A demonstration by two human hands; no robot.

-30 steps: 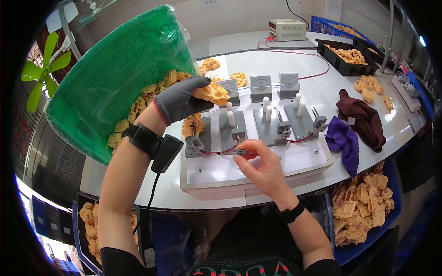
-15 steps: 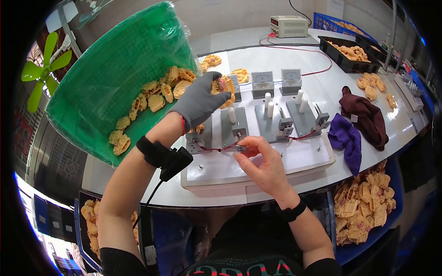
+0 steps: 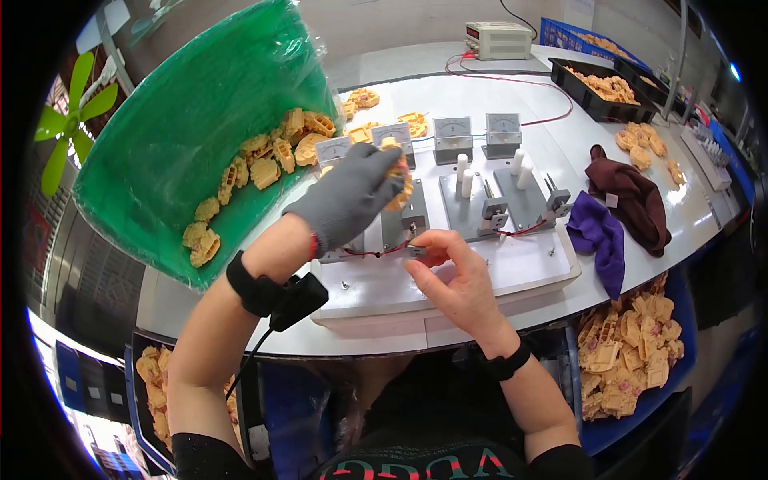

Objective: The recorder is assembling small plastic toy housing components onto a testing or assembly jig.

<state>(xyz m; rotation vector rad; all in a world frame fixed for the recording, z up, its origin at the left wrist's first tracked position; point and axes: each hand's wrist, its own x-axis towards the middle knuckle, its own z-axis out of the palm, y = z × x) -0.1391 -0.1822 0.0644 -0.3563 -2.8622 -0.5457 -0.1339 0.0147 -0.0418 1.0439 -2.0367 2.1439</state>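
My left hand (image 3: 352, 194), in a grey glove, grips a yellow plastic part (image 3: 404, 190) with a bit of red on it. It hangs over a grey test fixture (image 3: 394, 228) with a small clamp at its front. My bare right hand (image 3: 462, 284) is at that clamp, thumb and index finger on either side of its small grey block (image 3: 417, 250). To the right stand two similar fixtures, one of them a grey plate (image 3: 456, 210) with white pegs (image 3: 467, 184). Part of the leftmost fixture is hidden behind my left arm.
Panel meters (image 3: 453, 138) line the back of the white board. A green plastic-lined basket (image 3: 160, 160) with yellow parts tilts at left. A power supply (image 3: 498, 40), a black tray (image 3: 588, 97), purple cloth (image 3: 597, 240) and brown cloth (image 3: 632, 200) lie beyond. A blue bin (image 3: 688, 336) sits lower right.
My left hand has come down and slightly nearer with the yellow part, over the second fixture from the left. My right hand stays at the clamp. The whole view has shifted slightly.
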